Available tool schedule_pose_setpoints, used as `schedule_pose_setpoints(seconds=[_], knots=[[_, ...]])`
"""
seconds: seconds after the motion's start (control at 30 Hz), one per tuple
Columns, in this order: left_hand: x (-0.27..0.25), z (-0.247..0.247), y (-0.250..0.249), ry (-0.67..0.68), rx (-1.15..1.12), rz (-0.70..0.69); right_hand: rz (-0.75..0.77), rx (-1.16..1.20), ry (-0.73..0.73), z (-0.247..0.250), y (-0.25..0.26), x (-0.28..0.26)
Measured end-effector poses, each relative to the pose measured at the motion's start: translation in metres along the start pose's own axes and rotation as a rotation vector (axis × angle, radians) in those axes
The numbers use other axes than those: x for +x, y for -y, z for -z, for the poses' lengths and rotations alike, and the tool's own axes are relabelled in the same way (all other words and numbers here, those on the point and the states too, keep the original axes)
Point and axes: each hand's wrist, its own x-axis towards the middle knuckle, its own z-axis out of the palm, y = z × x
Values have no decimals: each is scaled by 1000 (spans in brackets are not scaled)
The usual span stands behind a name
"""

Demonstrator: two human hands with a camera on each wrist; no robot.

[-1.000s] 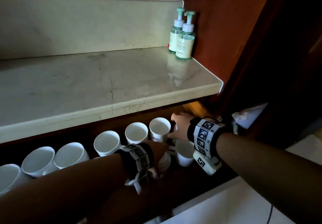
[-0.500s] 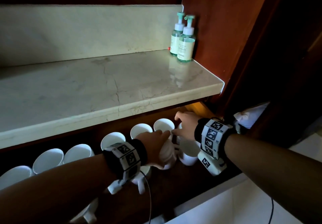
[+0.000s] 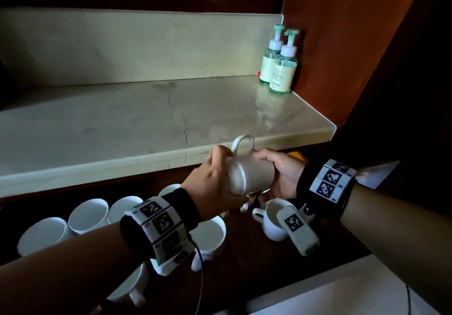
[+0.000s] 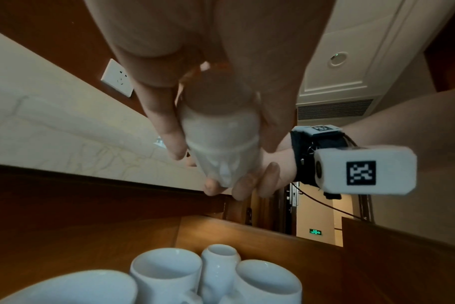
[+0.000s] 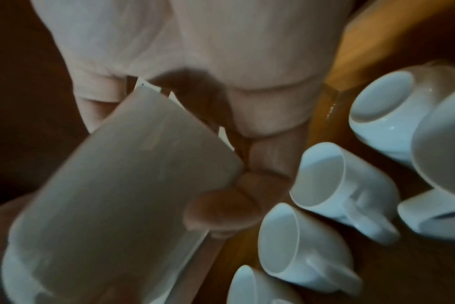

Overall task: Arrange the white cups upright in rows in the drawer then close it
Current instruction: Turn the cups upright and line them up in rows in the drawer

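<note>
- The white cup (image 3: 249, 172) I hold lies on its side in the air, just in front of the counter edge (image 3: 146, 165) and above the open drawer (image 3: 342, 246); its handle (image 3: 242, 143) points up.
- It looks like glazed ceramic: stiff, smooth, probably slippery and easy to chip against its neighbours. I judge the body the safest place to grip, with the handle left free.
- My left hand (image 3: 215, 187) wraps the rim end, fingers curled round the wall.
- My right hand (image 3: 281, 175) cups the base end, fingers (image 4: 243, 189) curled under it. So the cup sits between both palms.
- Below, other cups (image 3: 88, 214) stand mouth-up in a row, well apart from the one I hold; one upright cup (image 3: 274, 219) sits just under my right wrist.
- In the right wrist view one cup (image 5: 387, 115) shows its base, so I judge it is not yet upright.
- Two soap bottles (image 3: 281, 70) stand at the counter's far corner.
</note>
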Motion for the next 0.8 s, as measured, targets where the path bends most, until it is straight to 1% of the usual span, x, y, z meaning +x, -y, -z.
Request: schedule_pose_setpoints(seconds=[0.03, 0.07, 0.1, 0.13, 0.17, 0.2, 0.27, 0.33, 0.43, 0.47, 0.6, 0.7, 0.8], knots=[[0, -1, 5, 38, 7, -5, 46, -58, -35, 2, -2, 4], [-2, -2, 8, 63, 10, -16, 106, -191, -93, 4, -4, 6], [-3, -3, 13, 82, 10, -16, 174, -420, -183, 6, -5, 9], [-5, -3, 17, 111, 16, 6, 220, -700, -264, 8, -5, 9], [-8, -4, 22, 155, 49, 61, 261, -958, -299, 8, -5, 8], [-9, -5, 27, 223, 130, 120, 283, -1150, -291, 7, -6, 7], [-12, -10, 39, 413, 371, 186, 293, -1388, -226, 5, -10, 8], [-14, -15, 48, 567, 567, 203, 251, -1506, -166, -3, -15, 10], [-15, -26, 54, 685, 683, 214, 218, -1674, -95, -14, -25, 17], [-14, -31, 56, 702, 692, 234, 214, -1717, -79, -17, -26, 18], [-13, -42, 58, 698, 703, 343, 188, -1856, -21, -28, -32, 18], [-12, -43, 55, 727, 741, 363, 162, -1924, 47, -33, -37, 21], [-13, -41, 56, 740, 740, 382, 97, -2019, 118, -39, -41, 26]])
